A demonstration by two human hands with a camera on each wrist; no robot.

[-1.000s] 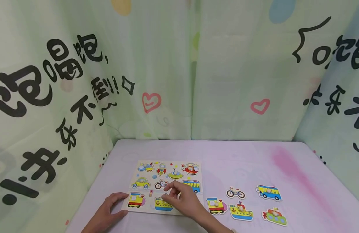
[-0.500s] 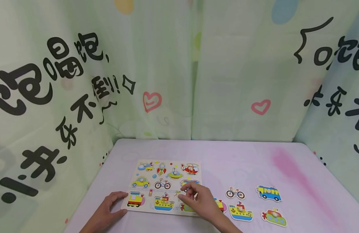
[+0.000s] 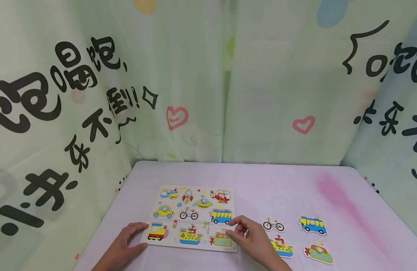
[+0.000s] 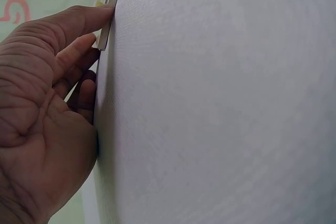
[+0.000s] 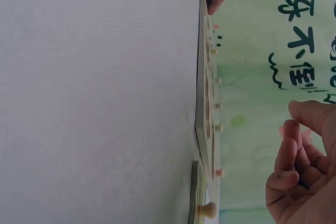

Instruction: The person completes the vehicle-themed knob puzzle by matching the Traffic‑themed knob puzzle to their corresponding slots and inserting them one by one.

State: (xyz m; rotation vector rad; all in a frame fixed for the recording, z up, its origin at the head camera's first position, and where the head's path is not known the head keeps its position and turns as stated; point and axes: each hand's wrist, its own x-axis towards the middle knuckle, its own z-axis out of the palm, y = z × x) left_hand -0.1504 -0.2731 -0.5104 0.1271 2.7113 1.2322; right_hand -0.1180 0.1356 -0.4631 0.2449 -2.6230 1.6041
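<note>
One boat piece (image 3: 284, 250), part hidden, right forearm (image 3: 277, 262) cropped

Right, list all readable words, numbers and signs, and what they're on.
"乐不": curtain, right wrist view.
Two pink hearts: curtain, head view.
Other curtain characters: too slanted or cropped to read surely.
Puzzle board, loose pieces: none legible.

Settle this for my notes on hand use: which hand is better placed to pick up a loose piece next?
Likely the right hand: it is beside the loose boat piece, with nothing visible between its fingers. The left hand is farther off, touching the puzzle board at its left edge.
</note>
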